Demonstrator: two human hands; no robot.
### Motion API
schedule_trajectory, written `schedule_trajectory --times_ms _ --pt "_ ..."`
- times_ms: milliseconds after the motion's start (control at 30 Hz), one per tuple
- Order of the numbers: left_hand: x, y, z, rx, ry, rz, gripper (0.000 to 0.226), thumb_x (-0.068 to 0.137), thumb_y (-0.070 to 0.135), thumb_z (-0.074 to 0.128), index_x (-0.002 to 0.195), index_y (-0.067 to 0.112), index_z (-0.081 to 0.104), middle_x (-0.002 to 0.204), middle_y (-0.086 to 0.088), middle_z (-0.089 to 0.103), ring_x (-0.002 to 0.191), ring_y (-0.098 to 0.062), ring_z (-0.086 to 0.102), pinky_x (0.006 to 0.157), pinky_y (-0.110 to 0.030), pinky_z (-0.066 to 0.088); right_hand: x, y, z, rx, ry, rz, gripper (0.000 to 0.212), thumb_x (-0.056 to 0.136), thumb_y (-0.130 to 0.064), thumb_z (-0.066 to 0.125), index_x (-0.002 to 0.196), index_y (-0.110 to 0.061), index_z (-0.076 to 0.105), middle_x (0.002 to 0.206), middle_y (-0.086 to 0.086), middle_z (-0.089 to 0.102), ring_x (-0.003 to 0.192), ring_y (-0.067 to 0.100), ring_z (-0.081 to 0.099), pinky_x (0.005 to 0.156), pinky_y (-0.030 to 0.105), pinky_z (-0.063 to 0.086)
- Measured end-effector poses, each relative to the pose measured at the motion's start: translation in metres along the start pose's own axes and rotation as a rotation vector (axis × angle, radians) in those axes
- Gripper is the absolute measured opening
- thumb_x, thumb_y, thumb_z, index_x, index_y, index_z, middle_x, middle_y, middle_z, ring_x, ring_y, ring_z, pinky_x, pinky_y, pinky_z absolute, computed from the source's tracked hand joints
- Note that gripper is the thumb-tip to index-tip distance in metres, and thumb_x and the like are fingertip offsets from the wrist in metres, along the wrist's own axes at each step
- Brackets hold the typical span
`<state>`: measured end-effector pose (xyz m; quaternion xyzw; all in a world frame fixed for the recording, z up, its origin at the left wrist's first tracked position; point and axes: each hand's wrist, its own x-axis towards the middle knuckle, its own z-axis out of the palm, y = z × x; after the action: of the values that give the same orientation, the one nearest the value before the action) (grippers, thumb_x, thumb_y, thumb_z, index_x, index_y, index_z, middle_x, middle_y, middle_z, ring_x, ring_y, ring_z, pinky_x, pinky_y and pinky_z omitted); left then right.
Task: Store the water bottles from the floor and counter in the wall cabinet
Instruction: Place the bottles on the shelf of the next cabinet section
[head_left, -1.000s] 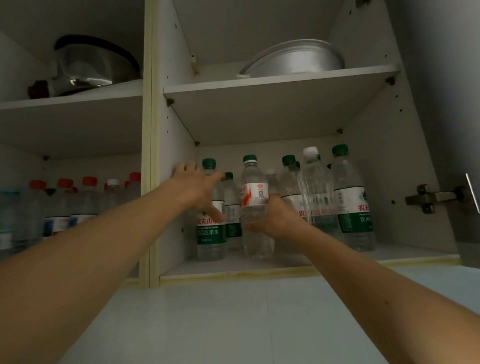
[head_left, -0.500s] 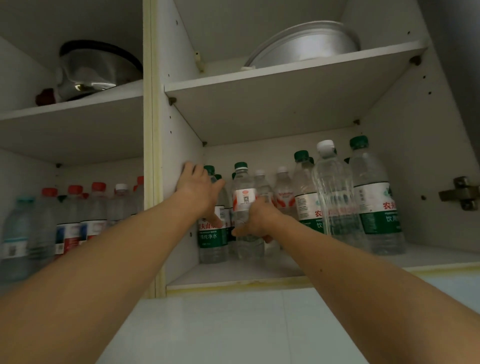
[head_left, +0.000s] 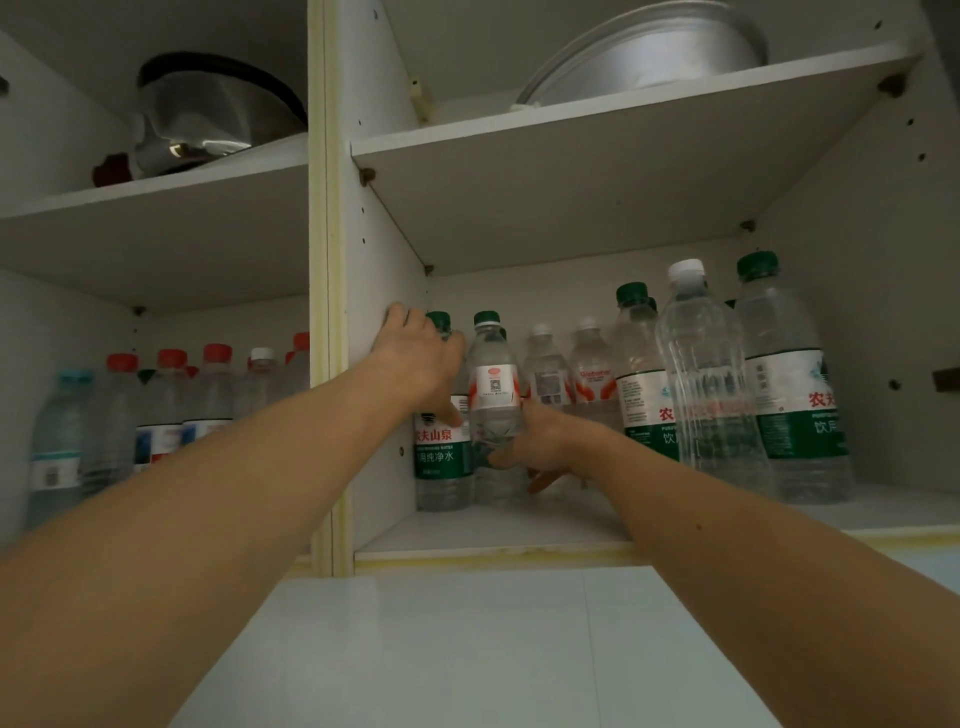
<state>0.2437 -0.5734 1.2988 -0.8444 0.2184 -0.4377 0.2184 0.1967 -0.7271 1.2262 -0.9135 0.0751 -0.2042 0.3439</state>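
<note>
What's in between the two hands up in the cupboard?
In the head view, a small water bottle with a green cap and red-and-white label stands between the left hand and the right hand, which grips it low down.

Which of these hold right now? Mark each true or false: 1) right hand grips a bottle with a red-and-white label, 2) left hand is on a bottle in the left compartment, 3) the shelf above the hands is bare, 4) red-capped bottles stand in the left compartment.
1) True: the right hand holds the red-and-white label bottle low on its body.
2) False: the left hand rests on a green-label bottle in the right compartment.
3) False: a metal basin sits on that shelf.
4) True: red-capped bottles stand there.
</note>
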Motion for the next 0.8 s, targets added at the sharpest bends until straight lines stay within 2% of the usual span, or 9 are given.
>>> schedule_trajectory --times_ms 133,267,467,800 --pt "0.000 -0.002 -0.004 -0.056 -0.020 0.006 0.097 0.076 0.073 0.067 0.145 0.013 0.037 0.142 -0.017 0.051 0.136 -0.036 0.039 0.115 -0.053 0.022 0.005 0.004 -0.001 0.013 0.001 -0.015 0.063 0.089 -0.021 0.076 0.143 -0.021 0.042 0.134 0.009 0.055 0.108 0.028 0.062 0.086 0.043 0.062" --pt "0.001 -0.005 -0.011 -0.084 -0.080 0.025 0.089 0.080 0.063 0.070 0.146 0.013 0.038 0.143 -0.016 0.050 0.138 -0.036 0.036 0.117 -0.054 0.019 0.007 0.007 -0.005 0.014 -0.013 -0.041 0.066 0.085 -0.025 0.080 0.141 -0.022 0.045 0.129 0.009 0.059 0.104 0.027 0.065 0.084 0.043 0.062" --pt "0.002 -0.006 -0.010 -0.054 -0.081 0.056 0.086 0.081 0.062 0.070 0.146 0.015 0.038 0.141 -0.014 0.052 0.137 -0.034 0.037 0.118 -0.054 0.019 0.006 0.007 -0.007 0.036 -0.009 -0.057 0.065 0.081 -0.027 0.084 0.136 -0.025 0.049 0.121 0.007 0.062 0.099 0.026 0.068 0.078 0.040 0.064" --pt "-0.014 -0.005 -0.009 0.048 -0.015 0.062 0.096 0.090 0.065 0.056 0.157 0.008 0.016 0.155 -0.018 0.039 0.144 -0.035 0.031 0.121 -0.053 0.017 0.008 0.008 -0.004 0.028 0.035 -0.093 0.073 0.074 -0.029 0.089 0.135 -0.026 0.049 0.125 0.005 0.061 0.104 0.025 0.066 0.072 0.038 0.065"
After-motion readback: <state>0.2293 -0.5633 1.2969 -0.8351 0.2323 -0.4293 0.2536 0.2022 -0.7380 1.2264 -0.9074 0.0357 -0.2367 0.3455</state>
